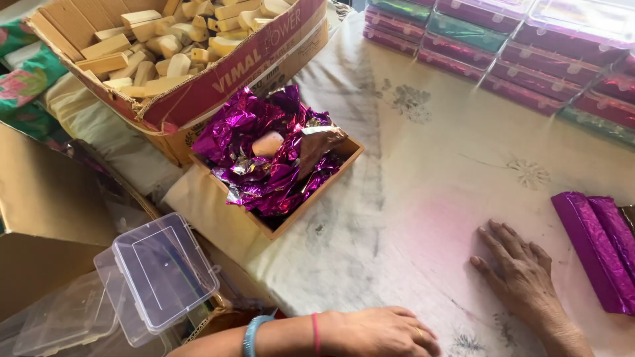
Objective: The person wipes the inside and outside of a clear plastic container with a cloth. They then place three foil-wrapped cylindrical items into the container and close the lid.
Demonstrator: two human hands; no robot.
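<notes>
My right hand lies flat, palm down, on the white cloth, fingers spread and holding nothing. Just to its right lie two long bars wrapped in purple foil, apart from the fingers. My left hand, with a ring, rests on the cloth at the bottom edge. Its wrist carries a blue and a pink band, and its fingers are partly cut off by the frame. A shallow wooden tray full of crumpled purple foil sheets stands further off to the left, with one pale block lying in the foil.
A torn cardboard box of pale wooden blocks sits at the top left. Stacks of clear-lidded boxes with magenta and green contents line the top right. A clear plastic case and brown cardboard are at the lower left.
</notes>
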